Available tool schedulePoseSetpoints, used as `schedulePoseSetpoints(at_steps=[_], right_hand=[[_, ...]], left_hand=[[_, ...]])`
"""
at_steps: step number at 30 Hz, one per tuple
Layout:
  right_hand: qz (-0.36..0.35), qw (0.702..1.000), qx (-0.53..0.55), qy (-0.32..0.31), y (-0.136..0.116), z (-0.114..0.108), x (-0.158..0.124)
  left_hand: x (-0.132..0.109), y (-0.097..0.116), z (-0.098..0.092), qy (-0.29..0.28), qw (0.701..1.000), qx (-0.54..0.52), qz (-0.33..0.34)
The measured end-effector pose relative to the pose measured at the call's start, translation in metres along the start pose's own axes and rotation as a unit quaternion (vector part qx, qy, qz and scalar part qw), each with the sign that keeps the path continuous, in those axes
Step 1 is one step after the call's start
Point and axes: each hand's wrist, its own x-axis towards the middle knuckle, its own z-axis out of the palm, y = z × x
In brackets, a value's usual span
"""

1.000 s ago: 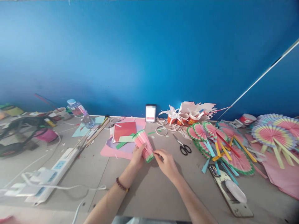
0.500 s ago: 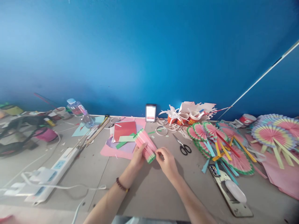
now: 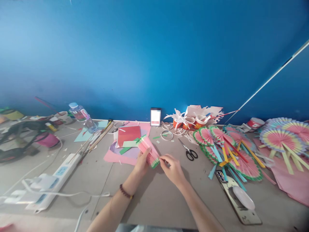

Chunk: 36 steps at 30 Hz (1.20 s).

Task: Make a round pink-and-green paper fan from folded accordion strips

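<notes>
A pleated pink paper strip with green edges (image 3: 147,149) is held just above the table in front of me. My left hand (image 3: 141,163) is closed around its near end from the left. My right hand (image 3: 172,167) pinches the same near end from the right with fingertips pressed together. The far end of the folded paper points away toward the sheets of red and pink paper (image 3: 129,135) lying behind it.
Black-handled scissors (image 3: 190,152) lie right of my hands. Finished paper fans (image 3: 227,145) pile up at the right, with a phone (image 3: 238,196) near them. A power strip (image 3: 51,180) and cables lie left. A bottle (image 3: 80,114), cups (image 3: 190,121) and a small upright screen (image 3: 155,116) stand by the blue wall.
The pleated paper has shifted slightly in my hands and its pleats look pressed closer together. Both hands stay in about the same place.
</notes>
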Motion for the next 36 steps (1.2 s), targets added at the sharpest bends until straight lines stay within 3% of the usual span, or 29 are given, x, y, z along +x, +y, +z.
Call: schedulePoseSetpoints(at_steps=[5, 9, 13, 16, 21, 25, 29, 36], right_hand=[[0.018, 1.0, 0.009, 0.01, 0.001, 0.003, 0.0], [0.138, 0.986, 0.089, 0.019, 0.008, 0.005, 0.001], [0.317, 0.922, 0.219, -0.03, 0.018, 0.009, 0.001], [0.373, 0.878, 0.293, -0.066, 0.023, 0.01, 0.001], [0.353, 0.87, 0.343, 0.013, 0.025, 0.01, 0.003], [0.336, 0.844, 0.415, 0.046, 0.024, 0.011, 0.005], [0.339, 0.826, 0.446, 0.062, 0.022, 0.012, 0.005], [0.308, 0.848, 0.43, 0.017, 0.021, 0.014, 0.002]], left_hand=[[0.001, -0.003, 0.0, -0.005, 1.0, -0.003, 0.005], [0.0, -0.005, -0.001, 0.005, 1.0, 0.01, 0.009], [-0.001, -0.004, -0.002, -0.018, 1.0, 0.007, 0.023], [0.0, -0.002, -0.003, -0.038, 0.999, 0.013, 0.028], [-0.002, 0.0, -0.001, -0.054, 0.998, 0.009, 0.029], [-0.004, -0.003, 0.002, -0.067, 0.997, 0.004, 0.044], [-0.005, -0.004, 0.004, -0.076, 0.996, 0.02, 0.036], [-0.004, -0.005, 0.003, -0.011, 1.0, 0.014, 0.011]])
